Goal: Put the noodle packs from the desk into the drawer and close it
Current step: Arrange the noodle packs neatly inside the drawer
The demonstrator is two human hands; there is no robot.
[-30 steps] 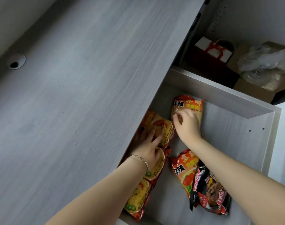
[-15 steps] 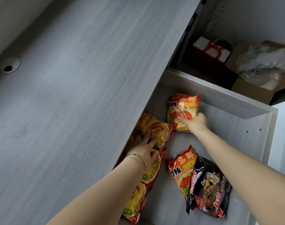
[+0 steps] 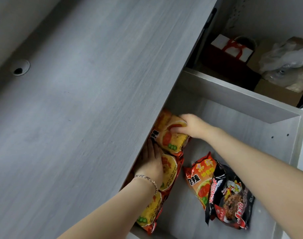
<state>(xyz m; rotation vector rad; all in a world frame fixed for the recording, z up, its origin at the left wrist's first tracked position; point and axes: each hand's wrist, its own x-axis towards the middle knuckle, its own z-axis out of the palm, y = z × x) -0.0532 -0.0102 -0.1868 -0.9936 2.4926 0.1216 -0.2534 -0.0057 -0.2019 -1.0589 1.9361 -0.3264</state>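
Note:
The grey drawer stands pulled out under the desk top. Several orange-red noodle packs lie in it. My right hand grips one orange pack at the drawer's left side, partly under the desk edge. My left hand, with a bracelet on the wrist, lies flat on a row of orange packs below it; its fingertips are hidden under the desk. Another orange pack and a black pack lie in the drawer's middle.
Behind the drawer, on the floor, stand a dark red gift bag with a white box and a cardboard box holding clear plastic. A round cable hole sits in the desk top at the far left.
My right hand has carried the orange pack from the drawer's back middle to the left, onto the packs by the desk edge. My left hand has slid further under the desk.

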